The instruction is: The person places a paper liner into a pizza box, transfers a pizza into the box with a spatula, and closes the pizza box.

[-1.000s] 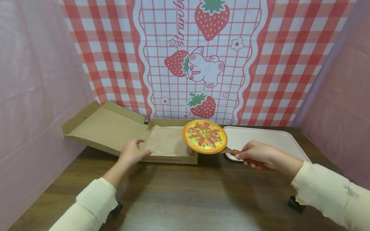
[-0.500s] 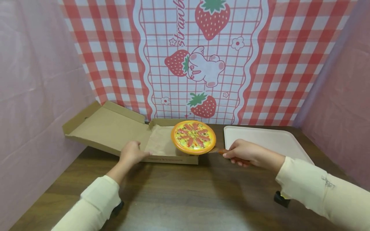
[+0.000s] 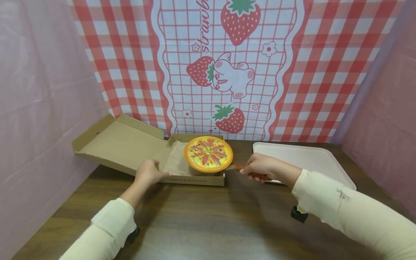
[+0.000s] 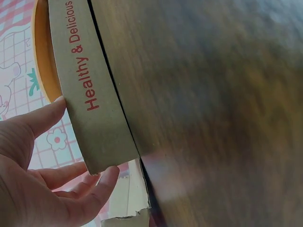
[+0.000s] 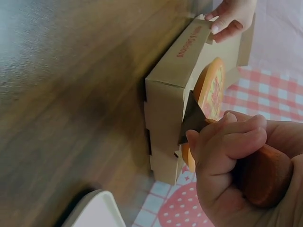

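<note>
My right hand [image 3: 258,168] grips the wooden handle [image 5: 267,175] of a pizza server, whose metal blade [image 5: 194,118] reaches under a whole pizza [image 3: 208,154]. With its orange crust and red toppings, the pizza sits on the blade over the base of an open cardboard pizza box [image 3: 198,180], overlapping its right half in the head view. At the box's front left corner, my left hand [image 3: 147,173] holds on, thumb at the rim of the front wall and fingertips at that wall's end in the left wrist view. Brown paper [image 3: 175,159] lines the box.
The box's lid [image 3: 123,141] lies folded back to the left, near the pink side curtain [image 3: 42,108]. A pale tray [image 3: 308,159] stands at the right on the wooden table [image 3: 201,224]. Behind hangs a checked strawberry cloth [image 3: 234,72].
My right hand has carried the server and pizza leftward, from beside the box's right end to over its base. My left hand has come onto the box's front left corner.
</note>
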Demonstrator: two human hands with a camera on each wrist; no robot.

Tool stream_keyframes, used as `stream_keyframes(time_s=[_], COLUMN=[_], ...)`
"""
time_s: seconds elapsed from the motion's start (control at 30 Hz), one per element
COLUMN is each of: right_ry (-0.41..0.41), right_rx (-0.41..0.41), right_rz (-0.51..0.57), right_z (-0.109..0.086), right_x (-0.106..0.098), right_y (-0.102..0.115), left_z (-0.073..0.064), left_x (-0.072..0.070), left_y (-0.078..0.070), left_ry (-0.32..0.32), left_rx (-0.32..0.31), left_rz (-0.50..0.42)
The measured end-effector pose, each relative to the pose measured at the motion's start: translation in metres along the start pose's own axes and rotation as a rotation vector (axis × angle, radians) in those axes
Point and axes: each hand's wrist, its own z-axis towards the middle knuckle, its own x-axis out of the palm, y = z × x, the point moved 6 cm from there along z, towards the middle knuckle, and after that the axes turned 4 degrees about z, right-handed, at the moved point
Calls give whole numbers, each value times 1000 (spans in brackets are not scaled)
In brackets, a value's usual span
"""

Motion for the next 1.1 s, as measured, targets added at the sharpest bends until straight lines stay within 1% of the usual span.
stream_keyframes(time_s=[0.37,0.6,0.73,0.9,1.1], right_ry=[31,39,52,56,74], right_rx=[0,46,44,42,82], right_rz=[-61,-117,-140,-144,-135], right_z=[26,42,52,64,73], right_x=[5,11,16,21,24], right_y=[19,23,25,27,28], left_z=[0,0,0,1,1], left_x=[1,1,0,0,0], left_y=[0,1,1,0,1], left_ry=[-3,13,15,11,9], left_rx=[-13,-32,-36,-34,-32], left_rz=[-3,-16,-14,-13,-10])
